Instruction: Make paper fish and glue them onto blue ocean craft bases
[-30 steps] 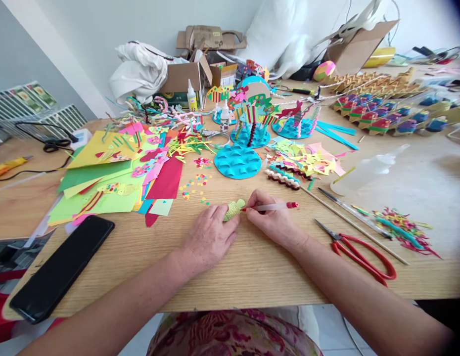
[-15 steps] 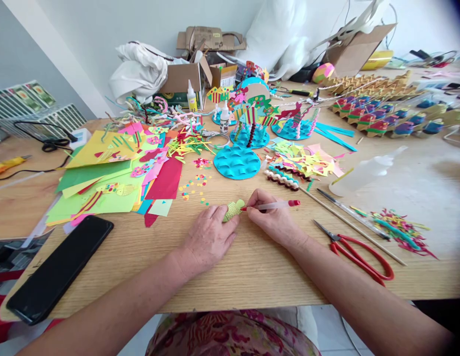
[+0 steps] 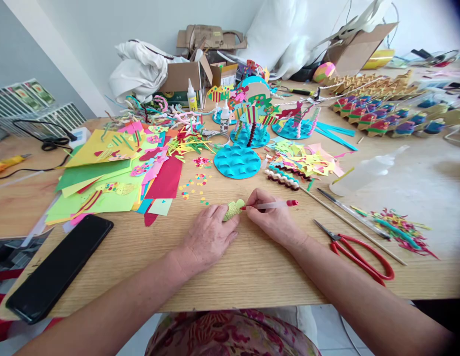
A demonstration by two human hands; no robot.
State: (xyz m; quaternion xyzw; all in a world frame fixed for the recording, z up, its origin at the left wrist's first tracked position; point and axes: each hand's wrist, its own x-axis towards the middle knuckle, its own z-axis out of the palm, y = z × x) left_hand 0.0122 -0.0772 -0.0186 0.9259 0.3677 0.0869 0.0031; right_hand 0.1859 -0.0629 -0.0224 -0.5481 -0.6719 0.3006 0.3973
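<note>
A small green paper fish (image 3: 233,210) with a scale pattern lies on the table in front of me. My left hand (image 3: 209,232) pins it down, thumb and fingers closed about its left part and hiding that end. In a writing grip, my right hand (image 3: 270,217) holds a red-capped pen (image 3: 276,204) with a pale, see-through barrel. The pen's tip meets the fish near its tail, at the right end. Beyond both hands sits a round blue base (image 3: 237,162) with raised scallops.
Red-handled scissors (image 3: 358,254), a wooden stick (image 3: 352,225) and a black pen (image 3: 352,213) lie to the right. A black phone (image 3: 61,269) and stacked coloured paper (image 3: 104,190) are at left. Farther back stand glue bottles (image 3: 224,118) and blue bases with paper fish (image 3: 250,131).
Hardly anything differs. The pen has tilted very slightly, while both hands and the fish stay in place.
</note>
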